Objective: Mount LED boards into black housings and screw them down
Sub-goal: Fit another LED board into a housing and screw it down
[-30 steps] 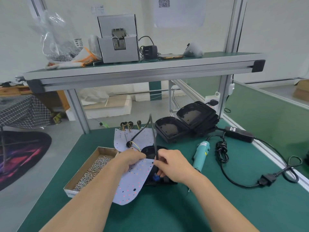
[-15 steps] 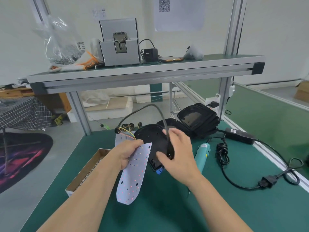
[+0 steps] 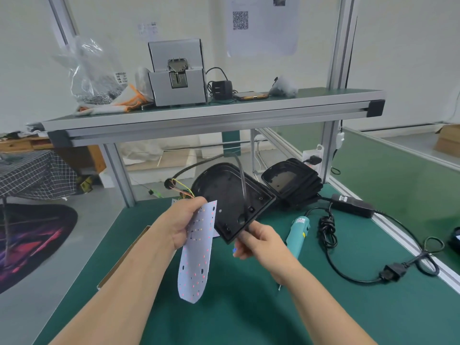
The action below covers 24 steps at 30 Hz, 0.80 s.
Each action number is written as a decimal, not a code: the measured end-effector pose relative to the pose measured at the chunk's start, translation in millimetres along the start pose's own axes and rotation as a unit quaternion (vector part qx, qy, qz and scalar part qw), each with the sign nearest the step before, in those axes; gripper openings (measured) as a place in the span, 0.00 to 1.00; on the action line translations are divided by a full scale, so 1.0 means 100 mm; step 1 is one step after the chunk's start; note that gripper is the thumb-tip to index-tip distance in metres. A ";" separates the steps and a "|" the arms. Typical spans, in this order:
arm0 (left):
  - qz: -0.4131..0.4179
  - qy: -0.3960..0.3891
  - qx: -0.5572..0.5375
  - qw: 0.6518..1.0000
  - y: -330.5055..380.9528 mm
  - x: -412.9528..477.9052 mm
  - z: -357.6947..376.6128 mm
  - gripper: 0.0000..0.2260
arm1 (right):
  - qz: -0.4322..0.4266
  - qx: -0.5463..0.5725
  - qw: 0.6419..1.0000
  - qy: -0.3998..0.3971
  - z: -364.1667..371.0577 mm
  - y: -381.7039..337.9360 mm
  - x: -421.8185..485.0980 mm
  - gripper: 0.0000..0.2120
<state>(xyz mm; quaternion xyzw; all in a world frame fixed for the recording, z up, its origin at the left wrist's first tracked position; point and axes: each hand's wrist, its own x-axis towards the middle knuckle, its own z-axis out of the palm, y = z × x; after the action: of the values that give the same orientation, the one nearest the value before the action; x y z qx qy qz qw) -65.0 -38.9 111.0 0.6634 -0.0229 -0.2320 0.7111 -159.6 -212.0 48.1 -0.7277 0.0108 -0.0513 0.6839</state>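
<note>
LED board (image 3: 196, 255), the only view shows, hangs in the air above the green mat (image 3: 249, 310), gripped at its top end by the left hand (image 3: 180, 221), whose fingers curl round the edge. It is a thin, pale, tongue-shaped sheet with a rounded lower tip, dotted with small LEDs and holes. Just to its right the housing (image 3: 224, 195) is held tilted, hollow side toward the camera, with the right hand (image 3: 260, 241) pinching its near corner between curled fingers and thumb. It is matte black moulded plastic with a raised rim and screw bosses. A black cable (image 3: 242, 175) arches over it, and thin coloured wires (image 3: 185, 191) run from the cable's end toward the board. The likely trouble is those wires: pulling board and housing apart, or twisting one, could strain their joints. A corner pinch is also a weak hold, so the housing may swing or slip. More housings (image 3: 291, 183) are stacked behind, and a teal screwdriver (image 3: 297, 232) lies on the mat.
</note>
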 end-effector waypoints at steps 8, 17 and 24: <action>0.089 0.054 -0.106 0.989 0.30 -0.05 0.00 0.10 | 0.272 0.305 0.900 0.151 0.08 0.31 0.13 0.08; 0.131 0.068 -0.062 0.987 0.22 0.03 -0.04 0.36 | 0.035 -0.131 0.944 0.299 -0.24 -0.15 -0.03 0.41; 0.131 0.037 0.004 0.991 0.12 0.05 0.06 0.27 | -0.169 -0.244 0.937 0.183 -0.08 -0.46 0.00 0.06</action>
<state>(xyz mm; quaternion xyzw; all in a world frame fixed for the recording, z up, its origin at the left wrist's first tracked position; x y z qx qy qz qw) -59.3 -45.7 121.6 0.6657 -0.0838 -0.1119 0.7330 -162.4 -217.2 94.2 -0.8415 0.0247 -0.2945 0.4523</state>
